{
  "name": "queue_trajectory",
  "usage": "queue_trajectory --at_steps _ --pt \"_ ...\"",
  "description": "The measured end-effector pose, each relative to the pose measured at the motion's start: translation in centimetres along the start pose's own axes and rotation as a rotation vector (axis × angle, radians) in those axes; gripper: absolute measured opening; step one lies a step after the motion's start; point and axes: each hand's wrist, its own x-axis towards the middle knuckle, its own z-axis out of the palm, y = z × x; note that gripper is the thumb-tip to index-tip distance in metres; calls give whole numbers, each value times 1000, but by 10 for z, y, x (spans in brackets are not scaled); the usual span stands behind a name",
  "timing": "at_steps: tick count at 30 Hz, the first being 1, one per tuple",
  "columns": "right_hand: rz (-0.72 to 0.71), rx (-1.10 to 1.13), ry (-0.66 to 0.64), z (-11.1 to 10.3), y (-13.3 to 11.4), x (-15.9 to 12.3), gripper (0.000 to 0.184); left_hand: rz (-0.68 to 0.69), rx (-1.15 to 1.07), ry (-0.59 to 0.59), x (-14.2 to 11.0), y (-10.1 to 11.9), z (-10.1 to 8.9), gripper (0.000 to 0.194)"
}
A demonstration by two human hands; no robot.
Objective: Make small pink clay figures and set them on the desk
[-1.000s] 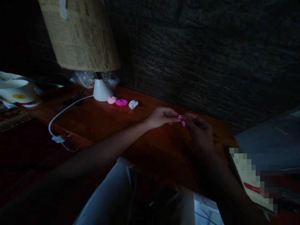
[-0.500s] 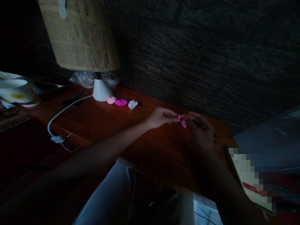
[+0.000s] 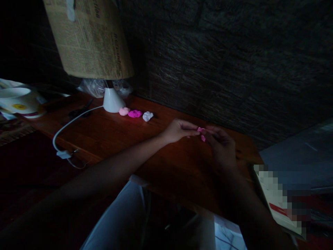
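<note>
Over the reddish wooden table (image 3: 125,139), my left hand (image 3: 179,130) and my right hand (image 3: 221,144) meet fingertip to fingertip. Both pinch a small pink lump of clay (image 3: 201,133) between them, just above the tabletop. Farther back on the table lie three more lumps in a row: a pale pink lump (image 3: 124,111), a magenta lump (image 3: 134,113) and a white lump (image 3: 147,116).
A white lamp base (image 3: 112,100) with a newspaper-print shade (image 3: 91,38) stands at the back, its white cord (image 3: 65,130) running to the table's front edge. Scissors (image 3: 80,111) lie left of it. A white bowl (image 3: 19,100) sits far left; a book (image 3: 281,205) lies right.
The hands stay in the same place. The fingers work the pink lump slightly; a bit less of it shows below the fingertips than half a second ago.
</note>
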Motion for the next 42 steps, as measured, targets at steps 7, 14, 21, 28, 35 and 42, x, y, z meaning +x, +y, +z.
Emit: queue_trajectory --at_steps 7,14,21,28,35,42 --pt "16 36 -35 0 1 0 31 -15 -42 -9 0 -1 1 43" --pt "29 21 -22 1 0 -1 29 0 25 -1 1 -2 0 51" --pt "22 -18 -33 1 -1 -2 29 5 1 2 0 1 2 33" --pt "12 -42 -10 3 -5 -3 28 10 0 24 2 1 2 33" --pt "10 -55 -14 3 -5 -3 28 42 -15 24 2 -2 1 30" --pt "-22 -90 -43 3 -5 -3 25 73 34 48 2 -3 1 25"
